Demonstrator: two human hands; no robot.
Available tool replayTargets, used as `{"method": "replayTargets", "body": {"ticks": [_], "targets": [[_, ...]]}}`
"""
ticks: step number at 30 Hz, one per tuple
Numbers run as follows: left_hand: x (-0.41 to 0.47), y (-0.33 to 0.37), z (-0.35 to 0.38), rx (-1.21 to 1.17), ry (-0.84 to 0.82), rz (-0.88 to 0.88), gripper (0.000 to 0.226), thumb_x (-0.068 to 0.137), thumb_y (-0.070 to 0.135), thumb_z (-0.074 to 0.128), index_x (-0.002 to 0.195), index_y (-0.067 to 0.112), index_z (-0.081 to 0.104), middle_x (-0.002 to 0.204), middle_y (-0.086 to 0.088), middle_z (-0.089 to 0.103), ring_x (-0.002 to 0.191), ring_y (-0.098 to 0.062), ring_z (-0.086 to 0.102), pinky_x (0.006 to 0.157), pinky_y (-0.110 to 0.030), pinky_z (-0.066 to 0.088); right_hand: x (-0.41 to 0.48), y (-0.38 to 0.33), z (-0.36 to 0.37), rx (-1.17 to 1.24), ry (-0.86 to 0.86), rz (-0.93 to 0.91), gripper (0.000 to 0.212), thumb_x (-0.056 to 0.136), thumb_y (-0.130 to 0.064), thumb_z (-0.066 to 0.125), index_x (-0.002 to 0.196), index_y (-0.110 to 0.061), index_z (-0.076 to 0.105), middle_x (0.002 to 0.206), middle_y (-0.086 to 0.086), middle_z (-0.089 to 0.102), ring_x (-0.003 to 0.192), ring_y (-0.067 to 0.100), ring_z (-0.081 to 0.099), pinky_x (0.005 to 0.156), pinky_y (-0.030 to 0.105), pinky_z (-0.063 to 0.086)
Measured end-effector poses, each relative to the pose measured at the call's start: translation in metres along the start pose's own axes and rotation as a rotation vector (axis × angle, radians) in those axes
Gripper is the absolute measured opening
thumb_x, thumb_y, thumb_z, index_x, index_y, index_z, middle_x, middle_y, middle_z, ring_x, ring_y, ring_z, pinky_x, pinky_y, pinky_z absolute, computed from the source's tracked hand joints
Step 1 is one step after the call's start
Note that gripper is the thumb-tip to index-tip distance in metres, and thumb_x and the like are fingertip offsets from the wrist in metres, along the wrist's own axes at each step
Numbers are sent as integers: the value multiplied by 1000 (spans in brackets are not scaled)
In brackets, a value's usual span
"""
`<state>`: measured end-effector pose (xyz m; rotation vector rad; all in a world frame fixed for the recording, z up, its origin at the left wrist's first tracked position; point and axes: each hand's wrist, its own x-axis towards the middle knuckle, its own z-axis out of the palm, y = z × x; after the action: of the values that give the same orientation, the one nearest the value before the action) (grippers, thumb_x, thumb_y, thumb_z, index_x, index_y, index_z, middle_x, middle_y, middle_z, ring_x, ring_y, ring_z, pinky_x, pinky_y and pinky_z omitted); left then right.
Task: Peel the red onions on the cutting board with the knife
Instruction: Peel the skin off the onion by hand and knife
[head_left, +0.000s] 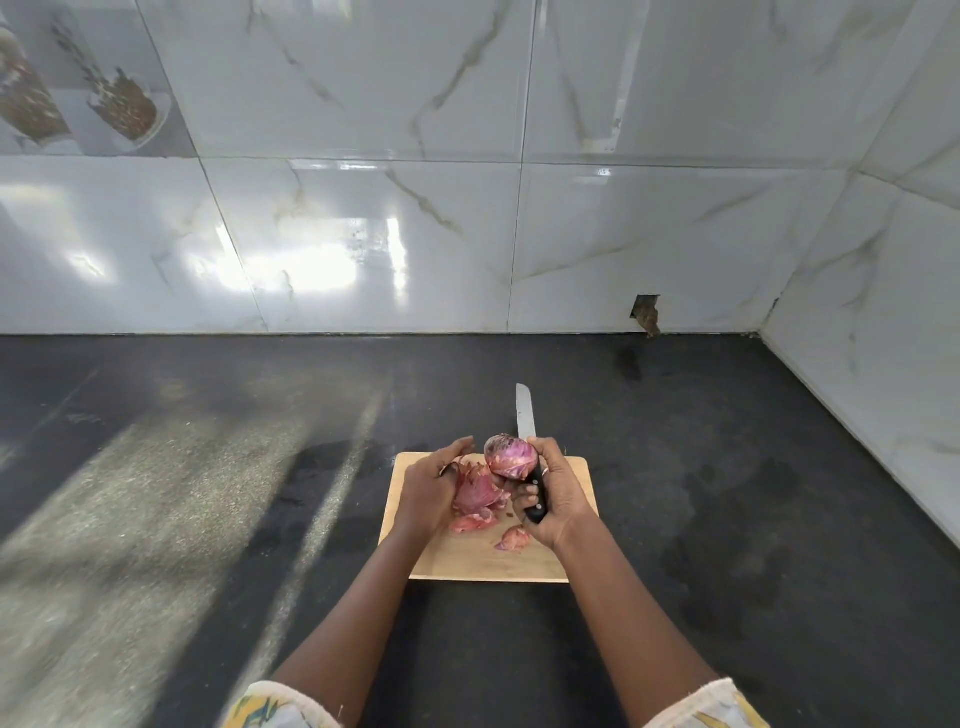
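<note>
A wooden cutting board (566, 551) lies on the dark counter. Above it, my right hand (556, 493) grips the black handle of a knife (525, 415) whose blade points away from me. A red onion (510, 457) sits against that hand's thumb and fingers, lifted over the board. My left hand (428, 493) is beside the onion, fingers loosely curved round a bunch of loose red onion skin (475, 491). More peel pieces (511, 539) lie on the board under my hands.
The dark counter (208, 467) runs to a white marble-tiled wall (467, 234) at the back and on the right. A small hole (645, 312) shows in the wall at counter level.
</note>
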<state>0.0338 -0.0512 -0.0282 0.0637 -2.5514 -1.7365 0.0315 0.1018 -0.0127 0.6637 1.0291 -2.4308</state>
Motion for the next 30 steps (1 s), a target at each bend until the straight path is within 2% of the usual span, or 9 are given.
{"method": "replayTargets", "body": {"ticks": [3, 6, 8, 10, 15, 19, 23, 27, 30], "targets": [[-7, 8, -5, -53, 103, 118, 28, 90, 8, 55, 115, 16, 65, 112, 6, 65, 107, -4, 59, 90, -6, 41, 4, 3, 0, 9, 3, 0, 26, 86, -35, 61, 85, -10, 54, 80, 12, 45, 28, 3, 34, 26, 11, 26], [-13, 9, -3, -91, 29, 126, 40, 81, 21, 68, 120, 17, 61, 112, 10, 63, 104, 2, 58, 88, -7, 43, 1, 3, 3, -7, 9, 6, 29, 87, -36, 61, 86, -7, 55, 74, 11, 49, 27, 4, 34, 25, 11, 26], [-14, 10, 1, -72, -18, 99, 50, 74, 26, 75, 121, 21, 60, 101, 10, 68, 86, 7, 60, 79, -8, 47, -2, 2, 7, -27, 21, 15, 30, 88, -36, 61, 80, -8, 54, 59, 5, 50, 26, 3, 33, 24, 11, 26], [-16, 9, 6, -97, -12, 77, 49, 72, 26, 76, 119, 20, 62, 87, 5, 72, 74, 5, 59, 73, -16, 52, -6, 1, 10, -43, 31, 28, 30, 87, -36, 62, 76, -10, 53, 50, 0, 46, 26, 3, 33, 25, 11, 25], [-20, 3, 10, -303, 5, -37, 51, 69, 23, 75, 118, 14, 61, 91, -8, 73, 81, -18, 66, 83, -48, 54, -6, -3, 12, -177, 78, 7, 35, 80, -43, 70, 82, -11, 57, 60, 2, 48, 29, 3, 34, 27, 11, 28], [-24, 6, 13, -263, 37, -4, 45, 77, 13, 70, 121, 12, 58, 95, -8, 72, 84, -19, 67, 84, -46, 55, -10, -4, 15, -138, 64, -29, 36, 73, -40, 78, 81, -8, 62, 67, 5, 55, 31, 4, 36, 29, 12, 32], [-23, -2, 11, -287, 31, -13, 40, 74, 33, 69, 114, 31, 63, 97, -11, 72, 83, -33, 70, 79, -51, 55, -18, -6, 15, -44, -13, -27, 28, 72, -28, 79, 83, -9, 63, 69, 5, 59, 34, 4, 35, 29, 11, 30], [-22, -4, 13, -107, 169, 166, 30, 81, 16, 69, 110, 19, 65, 96, -2, 71, 77, 9, 64, 75, -17, 54, -18, -6, 12, -7, -20, 2, 25, 78, -26, 74, 88, -7, 61, 68, 6, 60, 34, 4, 36, 28, 11, 29], [-25, 0, 15, 29, 307, 323, 26, 77, 25, 66, 97, 8, 72, 97, 17, 66, 74, 2, 66, 67, -20, 53, -12, -1, 11, -46, 49, -38, 37, 73, -30, 79, 93, -8, 59, 72, 7, 56, 34, 4, 35, 28, 13, 30]]}}
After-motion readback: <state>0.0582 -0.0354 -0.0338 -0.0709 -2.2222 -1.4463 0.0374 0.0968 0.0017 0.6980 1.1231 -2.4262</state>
